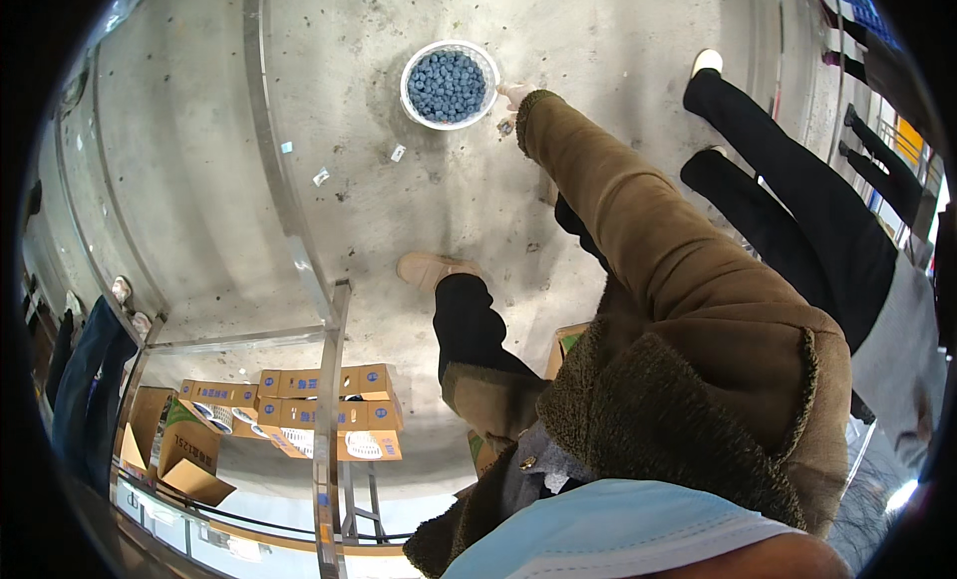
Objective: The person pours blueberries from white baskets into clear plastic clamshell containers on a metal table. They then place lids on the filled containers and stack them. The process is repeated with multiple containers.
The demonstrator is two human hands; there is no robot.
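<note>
A round white basket (407, 99) full of blueberries (447, 87) is at the top middle, over the grey floor. My right hand (514, 95), at the end of a long brown sleeve with a fuzzy cuff, has its fingers at the basket's right rim and grips it there. The hand is small in the picture and its fingertips are partly hidden by the rim. My left hand does not show; only a brown part of the coat appears low on that side, beside my black trouser leg.
Metal frame bars (284, 195) run down the left. Printed cardboard boxes (324, 412) with white baskets stand at lower left, near an open carton (189, 454). A person in black trousers (788, 195) stands close on the right; another in jeans (90, 390) is far left. Paper scraps (321, 176) litter the floor.
</note>
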